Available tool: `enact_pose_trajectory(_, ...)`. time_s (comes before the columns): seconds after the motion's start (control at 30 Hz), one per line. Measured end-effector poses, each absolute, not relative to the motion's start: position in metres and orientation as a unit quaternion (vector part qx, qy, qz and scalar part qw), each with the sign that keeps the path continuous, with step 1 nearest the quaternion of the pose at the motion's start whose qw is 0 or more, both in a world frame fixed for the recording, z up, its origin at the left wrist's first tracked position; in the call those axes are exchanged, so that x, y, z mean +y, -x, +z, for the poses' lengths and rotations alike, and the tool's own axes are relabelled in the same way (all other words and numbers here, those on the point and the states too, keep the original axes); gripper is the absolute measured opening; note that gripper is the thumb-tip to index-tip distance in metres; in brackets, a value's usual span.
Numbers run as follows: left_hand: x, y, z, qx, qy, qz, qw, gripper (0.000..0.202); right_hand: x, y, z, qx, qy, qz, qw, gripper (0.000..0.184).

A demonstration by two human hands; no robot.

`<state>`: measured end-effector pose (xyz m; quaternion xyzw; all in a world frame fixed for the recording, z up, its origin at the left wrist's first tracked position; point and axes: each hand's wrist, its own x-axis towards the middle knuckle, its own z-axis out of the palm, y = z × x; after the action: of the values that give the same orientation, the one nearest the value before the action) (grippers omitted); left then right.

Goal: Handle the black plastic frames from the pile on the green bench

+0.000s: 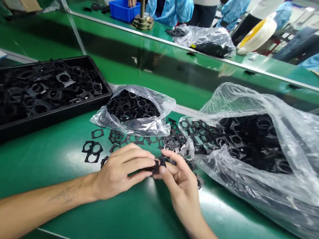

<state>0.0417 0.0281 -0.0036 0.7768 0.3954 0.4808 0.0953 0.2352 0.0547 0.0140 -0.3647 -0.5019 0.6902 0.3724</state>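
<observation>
My left hand (122,169) and my right hand (181,183) meet over the green table (137,216). Both pinch one small black plastic part (158,166) between their fingertips. Just beyond them lie several loose black square frames (92,152) with round holes. A small clear bag (137,111) of the same black parts rests behind the loose ones. A big clear bag (282,156) full of black parts lies open to the right of my right hand.
A black tray (44,120) heaped with black parts stands at the left. Across a metal rail (184,49), people in blue coats stand by a blue bin (123,10), a small press (142,18), another bag of parts (208,40) and a yellow-white reel (258,35).
</observation>
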Motion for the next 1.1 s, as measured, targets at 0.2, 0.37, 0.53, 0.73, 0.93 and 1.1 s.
enact_pose_trajectory(0.2, 0.0272, -0.0413, -0.0033, 0.405, -0.773, 0.478, 0.098, 0.017, 0.0560, -0.2370, 0.0158, -0.514, 0.369, 0.680, 0.372, 0.029)
enact_pose_trajectory(0.37, 0.0259, -0.0418, -0.0027, 0.408, -0.772, 0.479, 0.094, 0.018, 0.0536, -0.2355, 0.0106, -0.541, 0.377, 0.653, 0.373, 0.025)
enact_pose_trajectory(0.53, 0.0260, -0.0421, -0.0041, 0.412, -0.774, 0.475, 0.076, 0.019, 0.0486, -0.2357, 0.0142, -0.594, 0.386, 0.610, 0.355, 0.021)
enact_pose_trajectory(0.73, 0.0266, -0.0426, -0.0048, 0.404, -0.779, 0.474, 0.078, 0.024, 0.0463, -0.2365, 0.0180, -0.623, 0.400, 0.580, 0.341, 0.019)
enact_pose_trajectory(0.93, 0.0247, -0.0430, -0.0077, 0.426, -0.775, 0.459, 0.086, 0.020, 0.0485, -0.2369, 0.0141, -0.611, 0.391, 0.589, 0.356, 0.020)
enact_pose_trajectory(1.1, 0.0233, -0.0438, -0.0085, 0.433, -0.769, 0.458, 0.102, 0.021, 0.0486, -0.2364, 0.0137, -0.625, 0.391, 0.574, 0.356, 0.022)
